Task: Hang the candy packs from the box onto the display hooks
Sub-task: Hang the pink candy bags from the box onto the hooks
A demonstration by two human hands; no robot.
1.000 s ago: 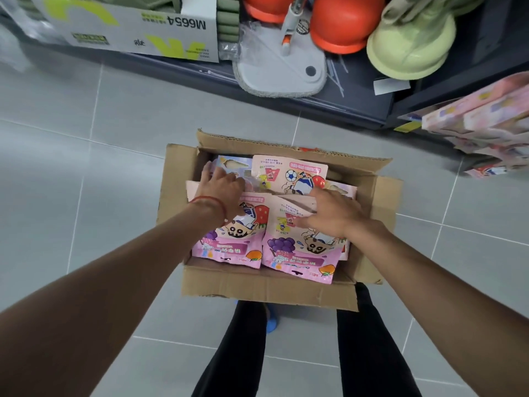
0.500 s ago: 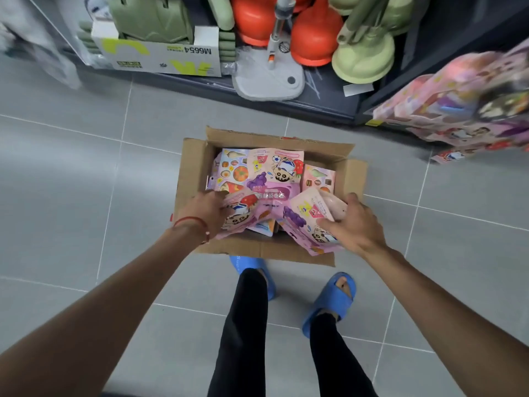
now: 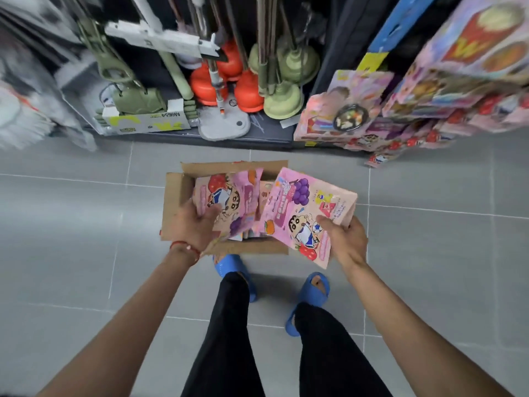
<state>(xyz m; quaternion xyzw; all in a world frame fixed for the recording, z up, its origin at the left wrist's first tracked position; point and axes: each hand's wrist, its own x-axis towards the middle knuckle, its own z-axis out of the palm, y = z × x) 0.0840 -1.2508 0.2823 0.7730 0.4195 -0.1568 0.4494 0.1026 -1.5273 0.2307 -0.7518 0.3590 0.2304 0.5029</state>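
An open cardboard box (image 3: 175, 196) stands on the grey tile floor in front of my feet, with more pink candy packs (image 3: 264, 190) inside. My left hand (image 3: 197, 222) grips a small stack of pink cartoon candy packs (image 3: 229, 199) above the box. My right hand (image 3: 345, 239) holds another pink candy pack (image 3: 300, 213) with grapes and a cartoon boy, lifted above the box's right side. Hanging candy packs (image 3: 400, 110) fill the display at the upper right; the hooks themselves are hidden behind them.
A dark shelf base (image 3: 257, 137) straight ahead carries orange plungers (image 3: 246, 90), green plungers (image 3: 282, 103), a flat mop head (image 3: 223, 124) and a white and green carton (image 3: 146, 120). Blurred white goods (image 3: 25, 118) hang at the left. My blue sandals (image 3: 310, 299) stand behind the box.
Both hands have lifted candy packs up out of the box. My view has risen and tilted up, bringing the shelf and the hanging packs into sight.
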